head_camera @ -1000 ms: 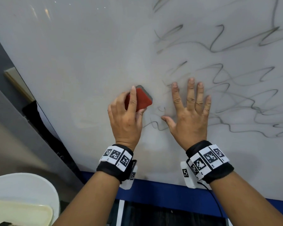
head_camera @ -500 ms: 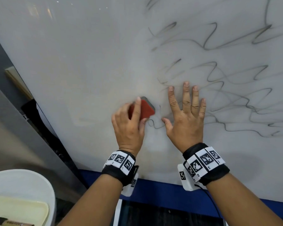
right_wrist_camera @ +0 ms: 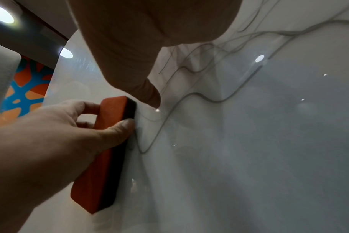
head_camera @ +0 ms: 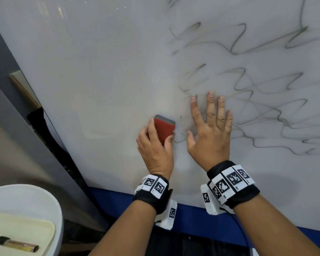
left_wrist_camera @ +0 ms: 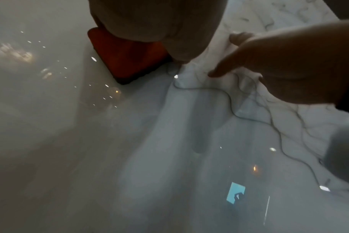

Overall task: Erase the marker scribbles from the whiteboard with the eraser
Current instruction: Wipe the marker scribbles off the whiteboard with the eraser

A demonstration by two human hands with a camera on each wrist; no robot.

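Note:
The whiteboard [head_camera: 103, 74] fills the head view, with grey marker scribbles [head_camera: 266, 111] over its right half and a wiped left half. My left hand [head_camera: 155, 148] grips the red eraser [head_camera: 163, 130] by its sides, dark felt face against the board, just left of the scribbles' lower left end. In the right wrist view the eraser [right_wrist_camera: 108, 151] sits beside a wavy line [right_wrist_camera: 159, 130]; the left wrist view shows the eraser [left_wrist_camera: 127, 58] under my palm. My right hand [head_camera: 210, 132] lies flat on the board with straight fingers spread over the scribbles.
A blue ledge [head_camera: 192, 217] runs along the board's lower edge. At lower left a white round table [head_camera: 26, 204] carries a cream tray [head_camera: 17, 230] with a marker [head_camera: 15, 243]. A dark grey wall panel [head_camera: 11, 115] borders the board's left side.
My left hand has carried the eraser down the board and turned it more upright. The short scribble end between my hands has shrunk. My right hand stays flat on the board.

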